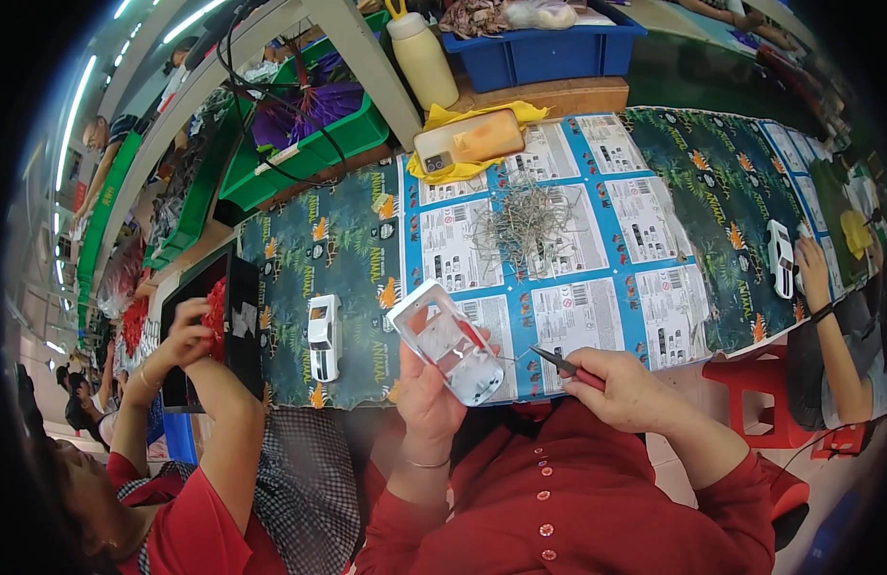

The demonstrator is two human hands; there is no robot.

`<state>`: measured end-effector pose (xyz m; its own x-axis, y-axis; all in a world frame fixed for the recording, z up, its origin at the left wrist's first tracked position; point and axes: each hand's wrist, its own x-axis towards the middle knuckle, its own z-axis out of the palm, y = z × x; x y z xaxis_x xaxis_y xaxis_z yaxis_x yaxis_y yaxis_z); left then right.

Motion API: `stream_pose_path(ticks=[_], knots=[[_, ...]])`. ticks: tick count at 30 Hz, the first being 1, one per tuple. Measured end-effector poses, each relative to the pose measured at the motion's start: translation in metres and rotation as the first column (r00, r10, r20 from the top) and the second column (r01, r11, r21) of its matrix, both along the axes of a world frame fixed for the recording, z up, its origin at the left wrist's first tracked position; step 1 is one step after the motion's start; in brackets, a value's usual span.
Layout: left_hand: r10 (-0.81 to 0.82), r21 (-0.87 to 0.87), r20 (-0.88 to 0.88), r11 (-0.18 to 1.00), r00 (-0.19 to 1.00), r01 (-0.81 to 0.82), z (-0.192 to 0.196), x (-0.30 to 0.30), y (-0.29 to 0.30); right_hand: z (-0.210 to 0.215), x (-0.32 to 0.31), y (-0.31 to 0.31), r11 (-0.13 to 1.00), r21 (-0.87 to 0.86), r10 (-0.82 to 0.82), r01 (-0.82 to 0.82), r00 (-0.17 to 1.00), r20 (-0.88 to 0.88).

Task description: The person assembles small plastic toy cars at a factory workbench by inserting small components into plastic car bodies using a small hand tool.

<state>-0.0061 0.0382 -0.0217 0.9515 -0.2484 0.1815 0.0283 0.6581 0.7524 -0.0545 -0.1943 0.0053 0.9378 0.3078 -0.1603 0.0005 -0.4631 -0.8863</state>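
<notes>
By the table's (362,316) near edge, the left hand (429,398) is curling round a white plastic shell (458,359).
Right hand (630,391) is closely gripping a pointed tool (564,366); slipping could scratch plastic.

Table covering: printed sheet (362,278), dark green with orange motifs, blue-and-white panels. One phone (477,139), orange-and-white case, camera end to the left, lying on a yellow cloth (447,175). One bottle (423,65), pale yellow, upright, behind the cloth. One blue crate (544,62), filled, above a wooden board (568,96). One green crate (271,182), containing purple items (309,113). One black bin (247,372), far left, red pieces (216,305) inside. One red stool (750,402), at right.
</notes>
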Motion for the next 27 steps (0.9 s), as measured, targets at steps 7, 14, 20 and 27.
stream_pose_path(ticks=[7, 14, 20, 27], knots=[[0.059, -0.073, -0.036, 0.995, 0.998, -0.062, 0.001, -0.002, -0.006, 0.003, -0.004, 0.013, 0.995, -0.075, 0.073, -0.062, 0.985, 0.158], [0.182, 0.040, 0.093, 0.982, 0.979, -0.186, 0.002, -0.005, -0.016, 0.006, -0.002, 0.019, 0.993, -0.113, 0.056, -0.036, 0.983, 0.175], [0.273, 0.195, 0.135, 0.935, 0.952, -0.296, 0.009, -0.013, -0.015, 0.011, -0.001, 0.026, 0.995, -0.100, 0.036, -0.020, 0.986, 0.163], [0.300, 0.157, 0.153, 0.933, 0.942, -0.322, 0.006, -0.016, -0.015, 0.010, 0.000, 0.030, 0.991, -0.125, 0.056, -0.039, 0.989, 0.137]])
